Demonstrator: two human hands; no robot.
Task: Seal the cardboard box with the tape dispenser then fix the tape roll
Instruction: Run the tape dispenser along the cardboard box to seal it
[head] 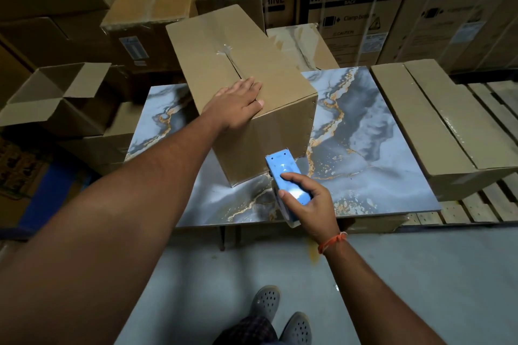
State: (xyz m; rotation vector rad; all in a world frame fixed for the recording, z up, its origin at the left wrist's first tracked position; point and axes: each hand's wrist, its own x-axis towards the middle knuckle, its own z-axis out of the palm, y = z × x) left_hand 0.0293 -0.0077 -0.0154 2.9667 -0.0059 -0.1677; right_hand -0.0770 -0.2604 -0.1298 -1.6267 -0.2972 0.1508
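Note:
A brown cardboard box (224,45) stands on a marble-patterned table (372,148), its top flaps closed, with a short strip of clear tape at the far part of the seam. My left hand (238,103) lies flat on the near end of the box top, fingers spread over the seam. My right hand (311,202) grips a blue tape dispenser (286,173), its toothed blade pointing at the box's near side wall, low down. The clear tape roll (290,221) shows partly under the hand.
An open empty carton (56,98) sits left of the table. Flat long cartons (437,120) lie on a pallet at the right. Taped boxes and large washing machine cartons (364,8) stack behind. My feet stand on grey floor (420,274) in front of the table.

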